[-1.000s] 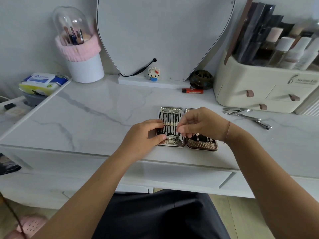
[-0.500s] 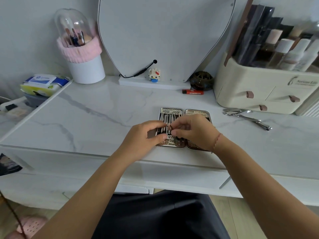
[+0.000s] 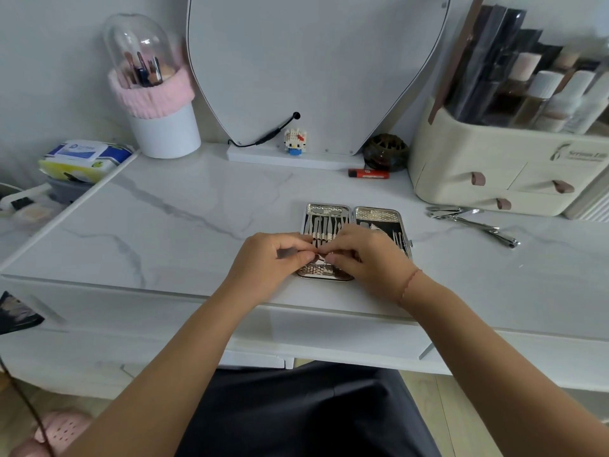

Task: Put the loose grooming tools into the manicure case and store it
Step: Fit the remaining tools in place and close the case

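Note:
The open manicure case lies flat on the marble tabletop, both halves lined with slim metal tools. My left hand and my right hand meet over the lower part of the case's left half. Their fingertips are pinched together there. My right fingers hold a small thin tool against the tool row. What my left thumb and forefinger pinch is hidden. Loose grooming tools, clippers and nippers, lie on the tabletop to the right of the case.
A cream cosmetics organizer with drawers stands at the back right, just behind the loose tools. A mirror, a small figurine, a red tube and a brush holder line the back. The table's front edge runs just below my hands.
My right hand has moved left and down from the right half of the case to the lower left half. It now meets my left fingertips, which have barely shifted.

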